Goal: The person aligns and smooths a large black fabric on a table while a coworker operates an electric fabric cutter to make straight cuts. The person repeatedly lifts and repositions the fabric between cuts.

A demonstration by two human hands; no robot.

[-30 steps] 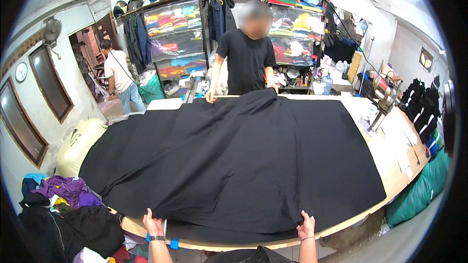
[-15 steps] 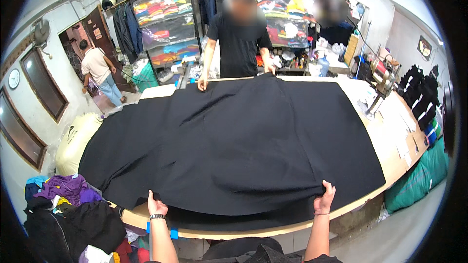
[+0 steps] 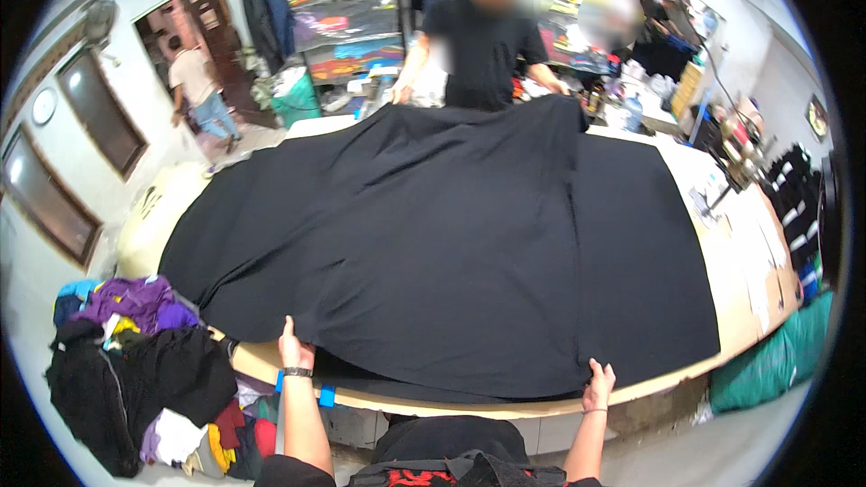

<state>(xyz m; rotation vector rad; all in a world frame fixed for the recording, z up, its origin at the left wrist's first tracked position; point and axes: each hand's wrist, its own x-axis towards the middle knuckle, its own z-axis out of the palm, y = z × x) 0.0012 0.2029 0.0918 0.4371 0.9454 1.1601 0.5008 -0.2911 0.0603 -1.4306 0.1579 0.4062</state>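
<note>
A broad sheet of black fabric spreads over a pale wooden table, with more black fabric beneath it showing on the right. My left hand grips the near edge of the upper layer, thumb raised. Further right, my right hand pinches the same edge close to its corner. Across the table a co-worker in a black shirt holds the far edge with both hands, lifted off the table. Creases run diagonally through the cloth on the left.
An upright cutting machine stands at the table's right end. Heaped clothes lie at the left, below a pale yellow sack. A green sack sits at the right. Another person stands near the doorway.
The upper fabric has shifted right and its far edge has risen in the co-worker's hands. My right hand is slightly lower, the fabric still held. The view has tilted.
</note>
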